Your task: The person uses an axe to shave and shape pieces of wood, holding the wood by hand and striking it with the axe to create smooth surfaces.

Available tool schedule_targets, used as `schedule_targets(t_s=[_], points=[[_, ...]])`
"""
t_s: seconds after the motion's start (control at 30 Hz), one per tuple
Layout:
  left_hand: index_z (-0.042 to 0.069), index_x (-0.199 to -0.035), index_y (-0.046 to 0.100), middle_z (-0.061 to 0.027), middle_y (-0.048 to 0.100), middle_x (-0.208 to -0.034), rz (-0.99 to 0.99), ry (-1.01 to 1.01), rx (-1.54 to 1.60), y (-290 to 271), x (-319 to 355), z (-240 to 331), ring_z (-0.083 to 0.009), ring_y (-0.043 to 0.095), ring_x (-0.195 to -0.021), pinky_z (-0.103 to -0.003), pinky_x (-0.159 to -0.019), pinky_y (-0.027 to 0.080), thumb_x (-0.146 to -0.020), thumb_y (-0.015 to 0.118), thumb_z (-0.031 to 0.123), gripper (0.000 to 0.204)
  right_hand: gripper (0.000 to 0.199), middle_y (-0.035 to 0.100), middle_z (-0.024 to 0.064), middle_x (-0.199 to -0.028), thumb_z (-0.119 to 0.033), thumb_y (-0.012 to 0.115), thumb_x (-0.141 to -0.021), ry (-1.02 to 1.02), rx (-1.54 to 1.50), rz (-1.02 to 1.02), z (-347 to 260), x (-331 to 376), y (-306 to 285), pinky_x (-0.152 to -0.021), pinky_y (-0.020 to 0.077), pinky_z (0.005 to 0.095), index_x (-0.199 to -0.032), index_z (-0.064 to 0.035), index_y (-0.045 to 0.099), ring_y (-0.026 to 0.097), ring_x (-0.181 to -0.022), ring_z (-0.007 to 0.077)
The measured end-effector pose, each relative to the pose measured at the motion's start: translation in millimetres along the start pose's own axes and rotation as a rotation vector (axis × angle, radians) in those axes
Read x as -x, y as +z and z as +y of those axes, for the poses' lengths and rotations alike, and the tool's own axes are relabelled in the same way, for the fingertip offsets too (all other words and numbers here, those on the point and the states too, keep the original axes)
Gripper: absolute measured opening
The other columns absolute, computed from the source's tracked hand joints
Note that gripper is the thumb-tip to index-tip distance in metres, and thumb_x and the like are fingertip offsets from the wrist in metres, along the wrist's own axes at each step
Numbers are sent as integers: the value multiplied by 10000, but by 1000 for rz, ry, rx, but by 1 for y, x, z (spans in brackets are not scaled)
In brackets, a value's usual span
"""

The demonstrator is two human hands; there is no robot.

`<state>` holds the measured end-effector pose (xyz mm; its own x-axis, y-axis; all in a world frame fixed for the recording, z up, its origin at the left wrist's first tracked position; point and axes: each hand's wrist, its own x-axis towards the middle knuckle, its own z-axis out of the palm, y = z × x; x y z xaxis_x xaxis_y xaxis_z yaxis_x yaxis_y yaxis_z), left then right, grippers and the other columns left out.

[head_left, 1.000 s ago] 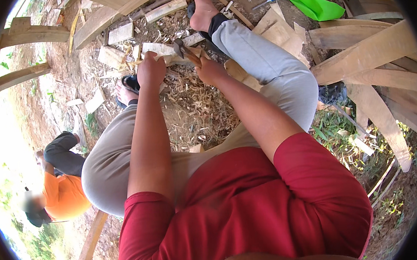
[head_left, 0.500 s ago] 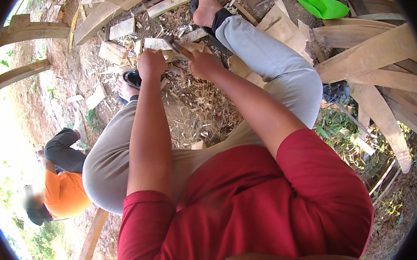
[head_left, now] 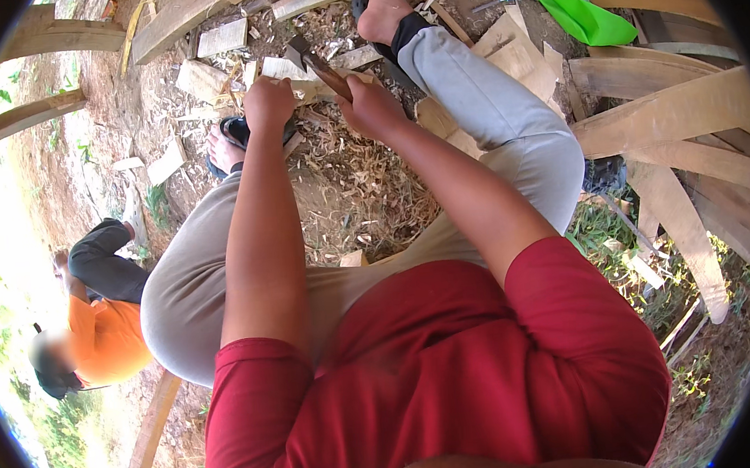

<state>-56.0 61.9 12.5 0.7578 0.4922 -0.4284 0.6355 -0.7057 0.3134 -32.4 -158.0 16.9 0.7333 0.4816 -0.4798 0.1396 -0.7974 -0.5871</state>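
My right hand (head_left: 373, 108) is closed round the wooden handle of an adze-like tool (head_left: 326, 74). Its dark metal head (head_left: 296, 50) is raised to the upper left, above pale wood pieces; the exact blade shape is hard to make out. Left of it, my left hand (head_left: 268, 102) is closed, knuckles up, at the end of a pale piece of wood (head_left: 316, 90) that reaches right beneath the tool handle. My fingers hide most of the grip.
Wood shavings (head_left: 370, 160) and offcuts cover the ground between my legs. My feet flank the work, one bare (head_left: 384, 12). Curved planks (head_left: 671, 113) are stacked at right, near a green cloth (head_left: 581, 11). A person in orange (head_left: 108, 339) sits at far left.
The tool's head has risen and tilted away to the upper left, with my right hand moving slightly right. My left hand stays closed at the wood, and the view has shifted slightly.
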Motion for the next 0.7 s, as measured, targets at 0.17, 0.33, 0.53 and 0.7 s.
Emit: schedule_targets(t_s=[0.17, 0.33, 0.53, 0.7], points=[[-51, -1213, 685, -304, 712, -1171, -32, -19, 3, -1, 3, -2, -451, 675, -1145, -508, -1002, 519, -955, 640, 439, 556, 384, 746, 238, -1036, -340, 583, -1009, 11, 34, -8, 1, -5, 4, -945, 535, 520, -1227, -24, 585, 723, -985, 423], [-52, -1223, 682, -309, 710, -1175, -3, 35, 34, 2, 2, -3, -456, 671, -1152, -505, -1010, 518, -948, 647, 443, 567, 395, 734, 247, -1030, -341, 585, -1009, 26, 39, -59, 3, -2, 5, -906, 540, 543, -1256, -33, 578, 711, -1001, 437], [-70, -1219, 681, -313, 713, -1157, 3, 21, 11, -2, 3, 0, -457, 678, -1133, -506, -998, 523, -944, 653, 443, 582, 385, 746, 233, -1081, -320, 560, -1014, 21, 21, -10, -9, 1, -6, -930, 550, 505, -1272, -35, 579, 727, -1033, 385], [-49, -1177, 703, -301, 725, -1126, -5, 1, 27, 3, -1, -7, -453, 686, -1114, -502, -984, 526, -940, 665, 421, 528, 390, 749, 232, -1068, -336, 560, -1020, 70, 70, -62, 10, -10, 12, -928, 551, 507, -1282, -49, 582, 729, -1021, 380]])
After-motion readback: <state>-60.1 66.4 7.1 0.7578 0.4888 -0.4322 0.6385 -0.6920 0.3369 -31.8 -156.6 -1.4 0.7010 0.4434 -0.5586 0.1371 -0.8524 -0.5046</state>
